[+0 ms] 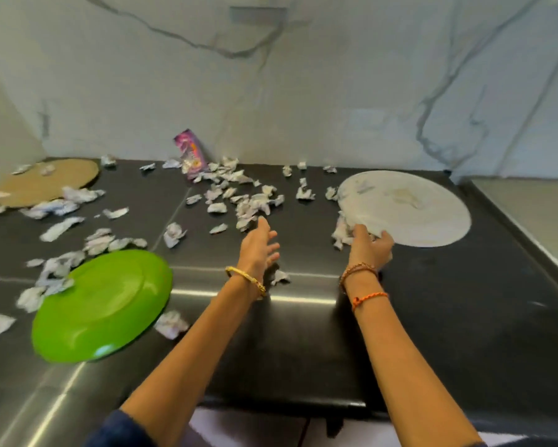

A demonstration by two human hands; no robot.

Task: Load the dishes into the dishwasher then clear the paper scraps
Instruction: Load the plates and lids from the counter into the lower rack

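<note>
Right hand (371, 246) grips crumpled paper scraps (343, 230) at the white plate's (409, 208) near rim; left hand (259, 246) hovers open, green plate (105, 306) off to its left.

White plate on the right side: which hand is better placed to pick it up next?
The right hand. Its fingers already rest at the near rim of the white plate, by some scraps. The left hand is open over the counter, apart from both plates.
</note>
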